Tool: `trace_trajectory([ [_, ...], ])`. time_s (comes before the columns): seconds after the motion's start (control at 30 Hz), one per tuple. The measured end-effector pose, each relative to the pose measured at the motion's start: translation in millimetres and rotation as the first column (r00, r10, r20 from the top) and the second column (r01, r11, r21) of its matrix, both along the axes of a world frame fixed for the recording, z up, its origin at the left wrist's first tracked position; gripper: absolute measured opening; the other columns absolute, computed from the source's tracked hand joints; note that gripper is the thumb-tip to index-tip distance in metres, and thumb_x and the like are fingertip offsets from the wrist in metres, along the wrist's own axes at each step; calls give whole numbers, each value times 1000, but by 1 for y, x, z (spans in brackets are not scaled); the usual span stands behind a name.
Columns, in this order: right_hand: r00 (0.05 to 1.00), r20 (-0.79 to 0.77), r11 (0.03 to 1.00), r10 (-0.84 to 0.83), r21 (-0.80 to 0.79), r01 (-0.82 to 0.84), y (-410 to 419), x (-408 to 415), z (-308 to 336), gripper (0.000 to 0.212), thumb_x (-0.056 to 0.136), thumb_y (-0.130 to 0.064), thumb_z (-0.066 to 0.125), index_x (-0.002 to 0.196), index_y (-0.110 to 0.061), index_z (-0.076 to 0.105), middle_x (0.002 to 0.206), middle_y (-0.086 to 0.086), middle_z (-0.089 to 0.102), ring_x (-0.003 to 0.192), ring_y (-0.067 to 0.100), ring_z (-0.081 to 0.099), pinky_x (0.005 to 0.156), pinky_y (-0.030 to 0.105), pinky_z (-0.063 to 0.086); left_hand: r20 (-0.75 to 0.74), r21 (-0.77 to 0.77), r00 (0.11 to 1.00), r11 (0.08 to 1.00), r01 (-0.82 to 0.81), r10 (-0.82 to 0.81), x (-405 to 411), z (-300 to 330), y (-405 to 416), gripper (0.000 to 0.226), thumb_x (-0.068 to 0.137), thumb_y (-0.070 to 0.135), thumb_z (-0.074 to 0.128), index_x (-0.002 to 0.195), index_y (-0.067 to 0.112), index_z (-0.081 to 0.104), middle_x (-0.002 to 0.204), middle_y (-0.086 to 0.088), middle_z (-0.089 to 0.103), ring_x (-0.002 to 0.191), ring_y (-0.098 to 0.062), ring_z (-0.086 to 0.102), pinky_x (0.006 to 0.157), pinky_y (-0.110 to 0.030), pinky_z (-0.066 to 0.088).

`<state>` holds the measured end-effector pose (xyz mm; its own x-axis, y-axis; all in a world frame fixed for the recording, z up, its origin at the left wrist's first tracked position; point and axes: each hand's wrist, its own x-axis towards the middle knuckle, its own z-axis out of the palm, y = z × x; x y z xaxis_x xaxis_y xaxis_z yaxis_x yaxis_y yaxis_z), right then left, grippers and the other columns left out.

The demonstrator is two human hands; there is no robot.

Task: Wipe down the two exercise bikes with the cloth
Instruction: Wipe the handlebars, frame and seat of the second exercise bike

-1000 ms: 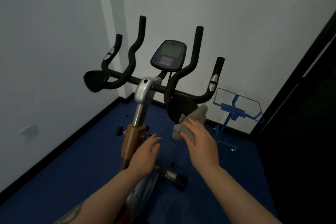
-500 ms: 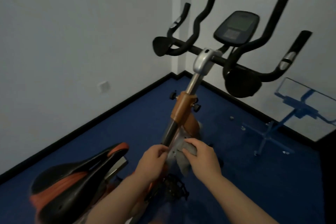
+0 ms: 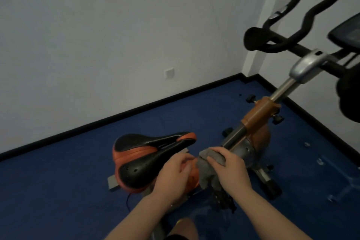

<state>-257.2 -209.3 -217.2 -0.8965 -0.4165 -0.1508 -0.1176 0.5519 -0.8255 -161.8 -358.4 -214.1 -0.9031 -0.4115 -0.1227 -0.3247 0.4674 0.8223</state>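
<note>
Right hand [image 3: 230, 169] pinching grey cloth [image 3: 209, 167] just right of saddle [image 3: 150, 160], near bike frame [image 3: 255, 122]. Left hand [image 3: 173, 175] curled beside the cloth; grip on it unclear. Risks: loose lower cloth snagging in the dark pedal/crank area below; handlebars [image 3: 276, 43] far right bumping head on leaning in.

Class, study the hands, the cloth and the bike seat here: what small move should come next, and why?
Probably bring the grey cloth left onto the saddle. The right hand grips the cloth beside the saddle's nose, and the left hand is right at the saddle, seemingly ready to steady it.
</note>
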Motion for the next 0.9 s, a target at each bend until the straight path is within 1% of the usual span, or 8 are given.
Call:
trace_trajectory([
  [0.07, 999, -20, 999, 27, -21, -28, -11, 2, 1, 17, 91, -31, 65, 107, -33, 67, 100, -15, 67, 94, 5, 62, 84, 31, 54, 12, 24, 999, 999, -46, 46, 10, -2, -4, 20, 96, 23, 54, 108, 37, 60, 110, 18, 59, 102, 6, 53, 94, -21, 44],
  [0.2, 997, -50, 994, 52, -93, -57, -35, 6, 4, 14, 89, -32, 66, 102, -38, 66, 96, -19, 67, 91, -1, 61, 73, 12, 47, 1, 60, 995, 993, -101, 101, 26, -8, -13, 23, 95, 15, 53, 113, 24, 65, 113, 12, 60, 106, -1, 56, 97, -31, 46],
  [0.3, 994, -75, 990, 79, -109, -87, -51, 12, 3, 18, 89, -33, 66, 107, -35, 67, 98, -17, 68, 92, 0, 62, 78, 20, 51, -21, 92, 993, 989, -115, 117, 32, -9, -20, 23, 94, 13, 54, 111, 22, 66, 108, 11, 64, 101, 1, 58, 94, -31, 49],
  [0.43, 993, -69, 986, 94, -134, -102, -54, 12, 4, 19, 90, -32, 66, 109, -33, 67, 100, -16, 68, 94, 1, 62, 82, 25, 53, -51, 78, 998, 996, -37, 41, 28, -3, -27, 23, 97, 16, 51, 113, 21, 66, 106, 10, 65, 100, -1, 60, 92, -32, 50],
  [0.53, 996, -73, 988, 51, -143, -61, -46, 10, 2, 20, 89, -35, 65, 109, -32, 68, 98, -18, 68, 92, -2, 62, 76, 19, 52, -35, 14, 999, 1000, 20, -20, 27, -5, -28, 23, 97, 17, 51, 114, 20, 66, 107, 9, 64, 99, -3, 60, 91, -32, 51],
  [0.67, 994, -79, 991, 69, -110, -78, -40, 13, -1, 18, 88, -33, 68, 104, -40, 66, 98, -23, 66, 92, -8, 59, 70, 6, 44, -29, -92, 996, 993, 79, -82, 32, -10, -27, 24, 94, 17, 52, 113, 25, 66, 106, 15, 62, 99, 3, 56, 90, -22, 47],
  [0.8, 994, -60, 990, 96, -95, -101, -40, 18, -2, 19, 88, -31, 68, 101, -43, 65, 95, -24, 67, 91, -9, 60, 70, 6, 45, 5, -24, 999, 998, 53, -53, 33, -7, -27, 22, 94, 16, 54, 110, 21, 67, 105, 12, 65, 96, 1, 58, 90, -24, 48],
  [0.9, 996, -47, 993, 70, -93, -74, -43, 23, 1, 24, 86, -32, 70, 107, -43, 62, 98, -26, 65, 93, -6, 61, 73, 12, 47, 82, 158, 996, 987, 29, -43, 33, 2, -35, 21, 95, 16, 55, 110, 20, 68, 101, 10, 67, 93, -1, 62, 88, -25, 50],
])
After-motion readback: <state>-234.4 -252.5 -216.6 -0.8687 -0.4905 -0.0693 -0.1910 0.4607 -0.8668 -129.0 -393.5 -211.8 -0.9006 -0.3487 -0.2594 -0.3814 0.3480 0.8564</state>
